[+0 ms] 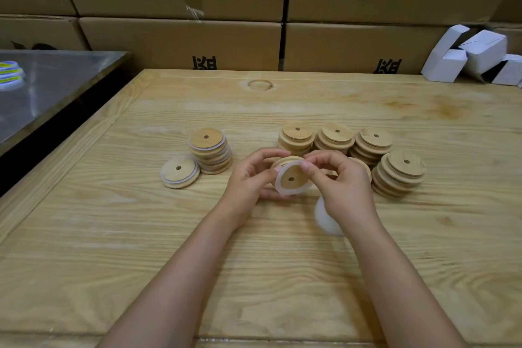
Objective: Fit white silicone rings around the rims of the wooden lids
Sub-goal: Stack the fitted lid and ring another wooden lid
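Note:
Above the table's middle, my left hand (250,178) grips a round wooden lid (292,176) with a centre hole. A white silicone ring (280,185) lies partly around its rim. My right hand (343,181) pinches the ring at the lid's upper right edge. To the left stand a stack of ringed lids (210,154) and a single ringed lid (179,172). Several stacks of bare lids (372,147) stand behind and right of my hands. A pile of white rings (324,216) shows under my right wrist, partly hidden.
The work lies on a light wooden table (254,263). A dark metal surface (50,85) with tape rolls adjoins at the left. Cardboard cartons (180,39) wall the back. Small white boxes (477,55) sit at the back right.

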Demonstrator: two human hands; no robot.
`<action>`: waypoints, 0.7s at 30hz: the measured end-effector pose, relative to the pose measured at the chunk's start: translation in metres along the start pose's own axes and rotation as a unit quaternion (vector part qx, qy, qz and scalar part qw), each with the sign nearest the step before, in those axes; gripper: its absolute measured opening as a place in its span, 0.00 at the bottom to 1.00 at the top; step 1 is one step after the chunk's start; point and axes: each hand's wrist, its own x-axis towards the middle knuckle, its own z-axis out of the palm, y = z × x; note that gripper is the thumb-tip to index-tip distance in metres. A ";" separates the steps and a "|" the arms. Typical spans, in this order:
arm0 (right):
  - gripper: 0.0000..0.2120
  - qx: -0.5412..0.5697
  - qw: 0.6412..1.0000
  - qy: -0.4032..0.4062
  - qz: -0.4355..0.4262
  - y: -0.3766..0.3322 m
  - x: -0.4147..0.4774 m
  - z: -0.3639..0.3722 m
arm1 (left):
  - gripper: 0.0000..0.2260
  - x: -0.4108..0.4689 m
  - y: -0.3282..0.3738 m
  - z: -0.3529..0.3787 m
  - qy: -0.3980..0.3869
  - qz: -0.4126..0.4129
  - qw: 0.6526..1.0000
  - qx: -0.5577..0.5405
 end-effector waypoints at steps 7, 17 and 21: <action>0.03 -0.004 0.999 0.040 0.026 0.006 0.001 0.002 | 0.05 -0.001 0.000 0.005 0.017 0.025 0.999 0.027; 0.05 -0.030 0.998 0.048 0.015 0.007 0.001 0.002 | 0.04 -0.001 -0.002 0.008 0.044 0.050 0.995 0.075; 0.04 -0.031 0.998 0.046 0.010 0.009 0.001 0.003 | 0.05 -0.002 -0.003 0.008 0.045 0.045 0.994 0.083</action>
